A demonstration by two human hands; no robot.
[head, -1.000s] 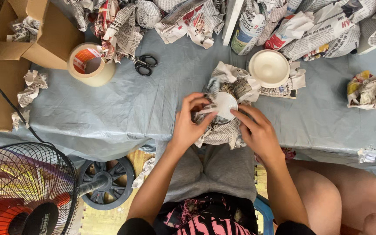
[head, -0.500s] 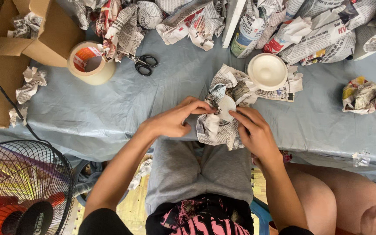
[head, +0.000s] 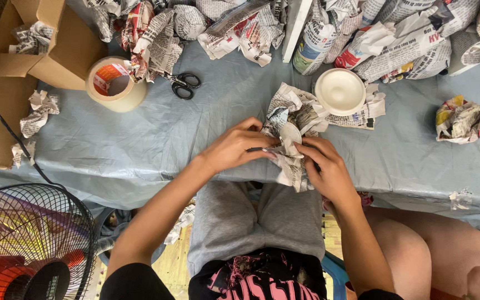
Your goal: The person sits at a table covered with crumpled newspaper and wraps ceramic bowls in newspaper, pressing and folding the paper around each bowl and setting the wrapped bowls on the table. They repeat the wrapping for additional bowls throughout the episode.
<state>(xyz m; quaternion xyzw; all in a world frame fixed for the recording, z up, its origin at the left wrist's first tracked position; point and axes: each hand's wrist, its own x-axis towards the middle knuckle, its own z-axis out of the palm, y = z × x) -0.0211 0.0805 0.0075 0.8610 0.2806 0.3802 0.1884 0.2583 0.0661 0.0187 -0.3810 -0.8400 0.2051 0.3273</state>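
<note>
Newspaper [head: 290, 161] is being folded around a small white dish [head: 291, 132] at the near edge of the blue table [head: 195, 139], and the dish sits right between the two hands. In the head view, the left hand [head: 234, 149] has its fingers curled and pinches the paper on the left side of the dish. The right hand [head: 326, 166] is curled too and grips the paper on the other side, touching it. A second ago the white dish showed more, and the hands were up on top of it. Now the left arm has swung out to the side and the paper covers more of the dish, so the wrapping looks further along. Only a small white bit peeks out. Just past the right hand, a white bowl [head: 340, 91] sits on another sheet of newspaper, and nothing is inside it. Far off to the left of the left hand, a cardboard box [head: 34, 61] stands open with a crumpled ball of paper in it. Near the box are a roll of tape [head: 115, 84] and black scissors [head: 183, 85]. Many wrapped bundles [head: 395, 39] lie along the far side of the table, well past both hands. A fan [head: 29, 244] stands low down beside the left arm.
</note>
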